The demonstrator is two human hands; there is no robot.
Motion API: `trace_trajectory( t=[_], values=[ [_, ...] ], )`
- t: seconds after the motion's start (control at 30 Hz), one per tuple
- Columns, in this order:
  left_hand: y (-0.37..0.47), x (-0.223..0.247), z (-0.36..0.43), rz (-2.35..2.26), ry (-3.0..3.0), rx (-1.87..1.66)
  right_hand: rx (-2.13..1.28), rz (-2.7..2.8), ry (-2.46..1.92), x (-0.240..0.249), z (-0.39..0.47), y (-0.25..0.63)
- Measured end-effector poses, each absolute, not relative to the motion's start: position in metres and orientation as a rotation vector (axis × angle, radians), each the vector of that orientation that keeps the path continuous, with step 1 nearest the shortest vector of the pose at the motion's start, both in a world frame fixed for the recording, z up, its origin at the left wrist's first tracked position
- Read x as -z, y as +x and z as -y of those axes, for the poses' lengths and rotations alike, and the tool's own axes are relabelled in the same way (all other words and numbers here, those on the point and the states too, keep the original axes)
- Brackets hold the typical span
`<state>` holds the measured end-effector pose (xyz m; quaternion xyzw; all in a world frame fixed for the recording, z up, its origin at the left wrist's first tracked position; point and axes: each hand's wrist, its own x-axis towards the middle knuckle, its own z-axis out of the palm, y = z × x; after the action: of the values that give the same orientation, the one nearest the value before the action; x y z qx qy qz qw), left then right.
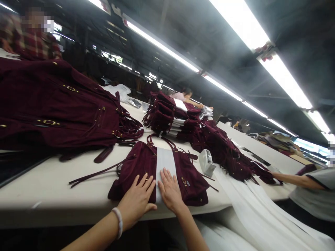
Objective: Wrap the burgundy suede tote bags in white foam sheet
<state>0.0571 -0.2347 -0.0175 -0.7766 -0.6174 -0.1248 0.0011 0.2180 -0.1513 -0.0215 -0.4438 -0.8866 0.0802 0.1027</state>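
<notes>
A burgundy handbag [193, 184] lies flat near the table's front edge, its handles pointing away from me. Around its middle runs a white paper band [165, 161]. My left hand [138, 198] rests flat on the bag just left of the band, fingers spread. On the band itself lies my right hand [170, 190], palm down with fingers stretched out. Neither hand grips anything. Long thin straps trail from the bag's sides onto the table. A white tape dispenser [206, 162] stands just beyond the bag on the right.
Many burgundy bags are heaped on the left [52, 104]. Behind the handbag rises a stack of banded bags [172, 115], with more loose bags [222, 150] to its right. White sheeting [251, 209] hangs over the table edge. A co-worker's arm [295, 179] reaches in from the right.
</notes>
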Motion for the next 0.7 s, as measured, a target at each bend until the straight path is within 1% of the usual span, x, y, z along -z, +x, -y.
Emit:
trace_trajectory(
  t=[0.1,0.17,0.33,0.43,0.5,0.6,0.7],
  values=[
    [0.035,0.002,0.252,1.947,-2.258,0.527,-0.176,2.513,-1.341,0.033,0.158,0.24],
    [0.02,-0.013,0.256,2.03,-2.077,0.551,-0.171,2.458,-1.325,0.04,0.157,0.252],
    [0.002,-0.04,0.241,2.517,-1.804,0.457,-0.185,2.311,-1.264,0.047,0.148,0.252],
    [0.003,-0.043,0.222,2.687,-1.73,0.425,-0.187,2.206,-1.188,0.038,0.142,0.233],
    [0.005,-0.042,0.212,2.737,-1.708,0.429,-0.21,2.204,-1.059,0.025,0.136,0.214],
    [0.012,-0.04,0.207,2.761,-1.71,0.479,-0.233,2.302,-0.834,0.002,0.12,0.179],
    [0.022,-0.033,0.214,2.744,-1.662,0.624,-0.19,2.496,-0.645,-0.016,0.095,0.138]
  ],
)
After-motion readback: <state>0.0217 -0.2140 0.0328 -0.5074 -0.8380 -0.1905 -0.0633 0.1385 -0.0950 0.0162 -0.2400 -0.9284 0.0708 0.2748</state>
